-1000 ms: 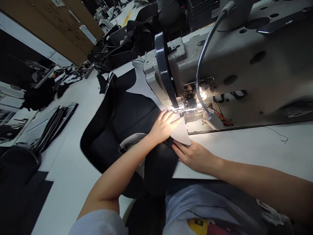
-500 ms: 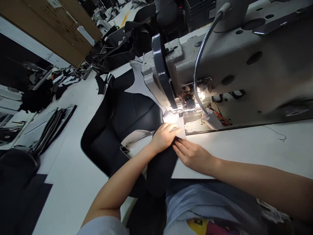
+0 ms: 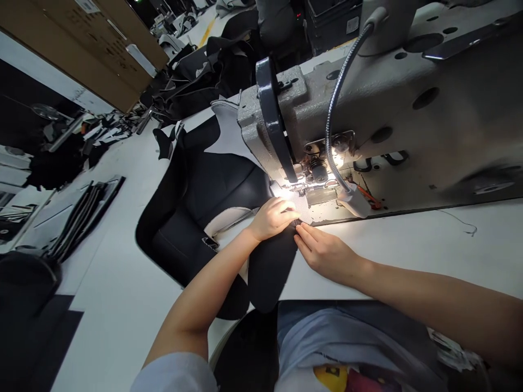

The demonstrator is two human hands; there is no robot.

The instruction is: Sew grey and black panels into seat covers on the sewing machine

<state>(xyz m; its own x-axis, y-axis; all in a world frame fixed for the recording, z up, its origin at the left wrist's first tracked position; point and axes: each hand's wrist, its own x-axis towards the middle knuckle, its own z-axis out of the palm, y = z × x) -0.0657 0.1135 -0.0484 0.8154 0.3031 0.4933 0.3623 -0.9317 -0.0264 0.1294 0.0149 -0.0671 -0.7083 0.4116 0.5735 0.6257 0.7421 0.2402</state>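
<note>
The left hand (image 3: 273, 219) lies loosely curled, pressing rather than gripping, on a grey textured strip (image 3: 301, 209) at the edge of a black padded panel (image 3: 216, 190), just short of the presser foot (image 3: 300, 190) of an industrial sewing machine (image 3: 368, 109). The right hand (image 3: 324, 255) pinches the strip's edge (probably to keep the layers aligned). A gooseneck lamp (image 3: 333, 114) bends down, lighting that spot above the white table (image 3: 408, 245).

No readable text; carton label (image 3: 87, 5), crate label (image 3: 352, 25) too small.
</note>
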